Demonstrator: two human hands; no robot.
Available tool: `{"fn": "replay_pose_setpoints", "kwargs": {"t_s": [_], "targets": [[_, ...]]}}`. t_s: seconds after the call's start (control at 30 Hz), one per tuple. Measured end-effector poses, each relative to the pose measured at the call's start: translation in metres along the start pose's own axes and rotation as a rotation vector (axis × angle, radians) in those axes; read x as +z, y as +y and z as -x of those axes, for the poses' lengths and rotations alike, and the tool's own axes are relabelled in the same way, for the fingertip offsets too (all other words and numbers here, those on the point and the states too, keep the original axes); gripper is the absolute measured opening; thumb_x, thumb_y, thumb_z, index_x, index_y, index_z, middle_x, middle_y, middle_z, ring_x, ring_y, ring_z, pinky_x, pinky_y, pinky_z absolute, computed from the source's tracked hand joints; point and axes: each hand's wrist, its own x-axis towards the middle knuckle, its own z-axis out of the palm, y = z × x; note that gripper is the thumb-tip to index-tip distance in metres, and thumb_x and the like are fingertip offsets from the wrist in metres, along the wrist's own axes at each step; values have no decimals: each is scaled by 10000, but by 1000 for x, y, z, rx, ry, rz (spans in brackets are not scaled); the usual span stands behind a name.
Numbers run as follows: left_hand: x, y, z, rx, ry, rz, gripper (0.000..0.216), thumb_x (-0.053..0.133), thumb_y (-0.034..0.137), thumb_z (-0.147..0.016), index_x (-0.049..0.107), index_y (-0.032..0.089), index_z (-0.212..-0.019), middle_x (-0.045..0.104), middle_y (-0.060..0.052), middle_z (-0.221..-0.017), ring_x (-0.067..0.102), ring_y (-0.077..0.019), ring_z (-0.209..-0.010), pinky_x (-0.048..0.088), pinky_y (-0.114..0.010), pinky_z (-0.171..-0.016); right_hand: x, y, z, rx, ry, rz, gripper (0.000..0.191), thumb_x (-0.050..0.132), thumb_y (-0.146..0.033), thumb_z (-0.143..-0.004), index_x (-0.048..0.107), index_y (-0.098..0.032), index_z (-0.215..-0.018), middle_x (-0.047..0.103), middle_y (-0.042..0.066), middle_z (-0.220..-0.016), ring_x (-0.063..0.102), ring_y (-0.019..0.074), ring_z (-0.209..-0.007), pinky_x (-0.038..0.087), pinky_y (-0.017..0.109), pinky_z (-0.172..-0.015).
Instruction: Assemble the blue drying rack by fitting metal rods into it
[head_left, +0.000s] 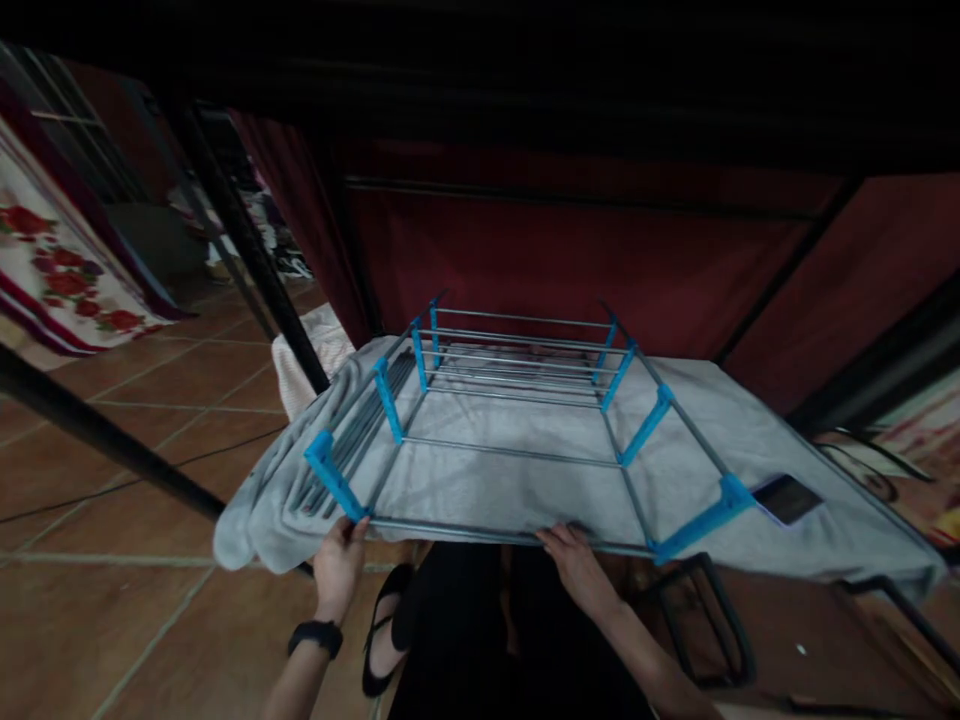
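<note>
A rack frame (pixel 510 453) of thin metal tubes with blue plastic connectors (pixel 335 478) lies on a grey-covered bed (pixel 697 430). My left hand (pixel 337 560) grips its near left corner, thumb and fingers closed at the foot of a blue connector. Further right, my right hand (pixel 574 560) has its fingers curled over the near tube (pixel 465 532); their tips are partly hidden. A bundle of loose metal tubes (pixel 367 435) rests along the bed's left side, beside the frame.
A phone (pixel 787 498) lies by the frame's near right connector. Black bed posts (pixel 247 240) stand at the left, and a dark beam (pixel 480 90) crosses overhead. Red curtains (pixel 525 250) hang behind. A black metal frame piece (pixel 712 625) is below the bed's edge, above the tiled floor (pixel 150 590).
</note>
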Motion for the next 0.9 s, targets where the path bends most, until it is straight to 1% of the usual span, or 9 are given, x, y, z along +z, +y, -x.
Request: {"fn": "replay_pose_setpoints", "kwargs": {"t_s": [0.1,0.2,0.27,0.37,0.47,0.53,0.63,0.8,0.9], "targets": [[-2,-7,4,-19,-10,107,439,554,519,-788,609,178,-1059,717,-101,-917,687,-298,-898,542,-385,-773,-5,-4,8,44,109,26,453,377,-136,-943,544,-260,-1346,625,82,-1237,589,214,-1127,497,429,-983],[-3,-11,25,-4,178,89,496,513,534,-808,578,156,-1123,684,-130,-973,670,-311,-929,549,-444,-828,-7,3,38,134,271,-68,393,369,-199,-967,566,-263,-1301,625,80,-1231,592,212,-1133,496,425,-996],[0,-7,45,156,269,18,446,460,503,-861,582,158,-1116,655,-145,-1022,641,-323,-1001,527,-485,-894,-6,15,68,261,381,-182,336,363,-243,-976,614,-250,-1199,650,80,-1148,615,213,-1079,504,409,-977],[12,11,67,537,136,-38,369,430,419,-923,569,196,-1182,630,-135,-1145,587,-304,-1138,466,-489,-1014,-5,45,113,549,561,-323,288,399,-361,-965,606,-208,-1093,651,91,-1059,625,240,-1022,500,437,-960],[30,35,72,779,-62,-99,373,412,366,-961,545,220,-1277,625,-113,-1227,580,-269,-1165,456,-466,-1029,-8,75,138,803,751,-349,424,449,-459,-914,537,-155,-1196,598,142,-1169,583,304,-1112,455,513,-1001],[40,48,68,875,-179,-156,375,415,357,-973,554,231,-1298,636,-96,-1243,589,-249,-1159,458,-452,-1025,-12,88,140,853,745,-384,518,484,-479,-876,504,-154,-1280,555,157,-1274,540,319,-1198,412,515,-1050],[49,56,60,966,-328,-239,354,445,342,-974,595,259,-1283,663,-68,-1232,602,-230,-1145,441,-447,-1046,-13,97,131,825,631,-512,542,493,-468,-851,511,-191,-1317,573,129,-1305,534,290,-1237,391,459,-1082],[47,63,58,897,-433,-315,379,398,231,-977,634,265,-1271,702,-70,-1142,628,-229,-1077,458,-451,-1007,-5,105,122,887,557,-511,498,487,-476,-804,604,-180,-1187,625,136,-1236,559,313,-1202,383,464,-1082],[44,70,62,857,-458,-316,392,399,203,-969,639,268,-1271,702,-69,-1142,625,-231,-1088,452,-458,-1017,-1,109,123,923,512,-492,523,492,-472,-773,616,-175,-1185,647,144,-1217,568,337,-1191,392,472,-1069]]}}
